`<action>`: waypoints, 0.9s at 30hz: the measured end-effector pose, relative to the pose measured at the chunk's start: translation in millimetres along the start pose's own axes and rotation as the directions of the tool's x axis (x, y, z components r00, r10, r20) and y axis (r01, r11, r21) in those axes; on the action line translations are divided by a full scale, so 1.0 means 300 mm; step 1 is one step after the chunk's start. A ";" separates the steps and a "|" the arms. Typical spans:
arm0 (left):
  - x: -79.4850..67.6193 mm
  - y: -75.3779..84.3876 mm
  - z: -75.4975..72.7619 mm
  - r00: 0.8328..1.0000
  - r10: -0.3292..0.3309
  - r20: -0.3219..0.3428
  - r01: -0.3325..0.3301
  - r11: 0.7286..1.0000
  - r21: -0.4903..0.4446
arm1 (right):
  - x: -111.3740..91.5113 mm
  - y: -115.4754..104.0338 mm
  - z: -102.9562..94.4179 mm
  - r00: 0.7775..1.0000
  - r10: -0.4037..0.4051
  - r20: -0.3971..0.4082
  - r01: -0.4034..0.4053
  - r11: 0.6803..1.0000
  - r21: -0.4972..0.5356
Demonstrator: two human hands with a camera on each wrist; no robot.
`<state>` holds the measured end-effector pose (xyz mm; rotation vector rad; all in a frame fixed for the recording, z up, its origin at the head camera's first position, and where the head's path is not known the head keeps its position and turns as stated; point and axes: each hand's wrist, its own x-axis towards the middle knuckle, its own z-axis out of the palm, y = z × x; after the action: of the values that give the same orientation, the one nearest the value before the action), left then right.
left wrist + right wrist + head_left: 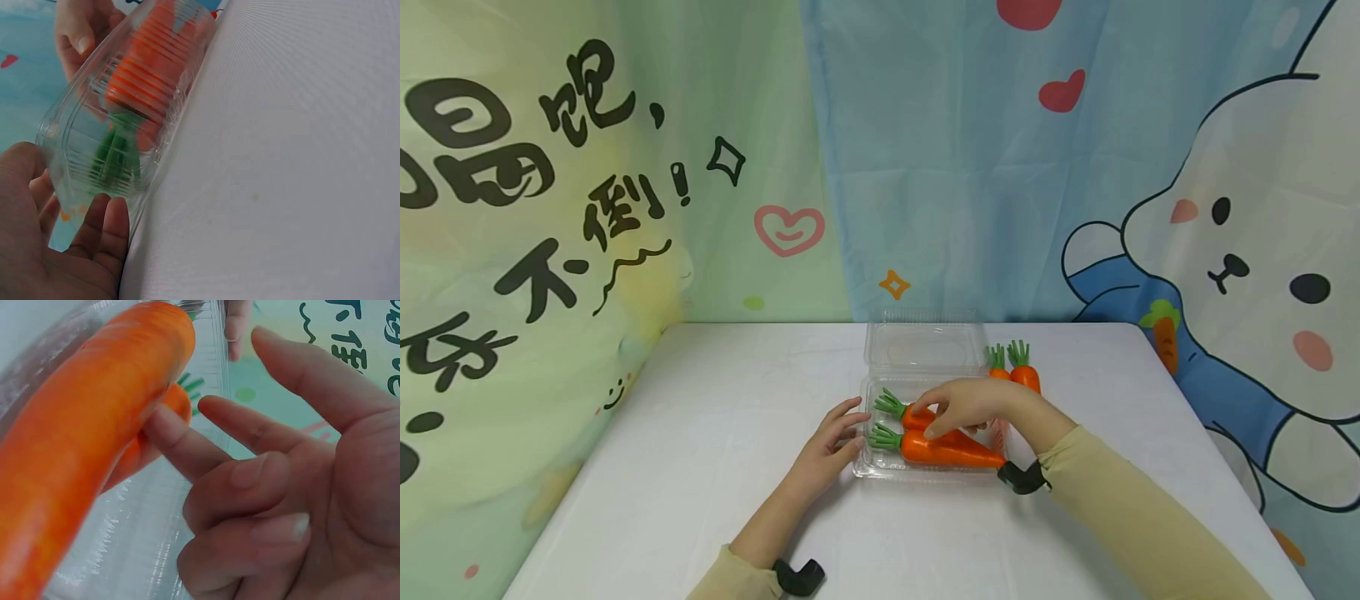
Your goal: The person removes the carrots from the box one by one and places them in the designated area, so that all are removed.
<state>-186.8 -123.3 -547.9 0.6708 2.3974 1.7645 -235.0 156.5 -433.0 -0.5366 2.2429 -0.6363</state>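
Two orange toy carrots with green tops, a front carrot [951, 448] and a rear carrot [917, 417], lie side by side in a clear plastic clamshell box [880, 475]. Over them is my right hand [966, 404]. In the right wrist view one fingertip of the right hand [269, 487] touches a carrot [94, 419]; thumb and index finger stand apart, while two other fingers bend inward. At the box's left end my left hand [827, 446] has its fingers spread, with fingertips right at the wall. In the left wrist view the left hand [69, 250] is beside the box corner.
Two more toy carrots [1025, 377] lie behind my right forearm, right of the box. The hinged box lid [925, 343] lies folded back toward the table's far edge. Beyond the white table [737, 375] hangs a printed curtain [940, 167].
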 end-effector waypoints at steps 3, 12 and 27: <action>0.002 -0.004 -0.003 1.000 -0.012 0.009 0.012 1.000 -0.007 | 0.003 -0.003 0.007 1.000 0.000 0.007 0.000 0.999 -0.035; 0.000 -0.009 -0.013 1.000 -0.005 0.019 0.005 1.000 -0.029 | 0.009 -0.021 0.022 1.000 -0.008 0.023 0.010 0.996 -0.092; 0.001 0.023 -0.011 0.999 -0.013 0.029 0.014 1.000 -0.020 | 0.033 0.010 0.062 0.999 -0.037 -0.021 0.032 0.981 -0.191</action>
<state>-186.3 -124.5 -540.4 0.6715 2.3569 1.7586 -228.3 148.2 -451.3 -0.6670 2.3360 -0.4496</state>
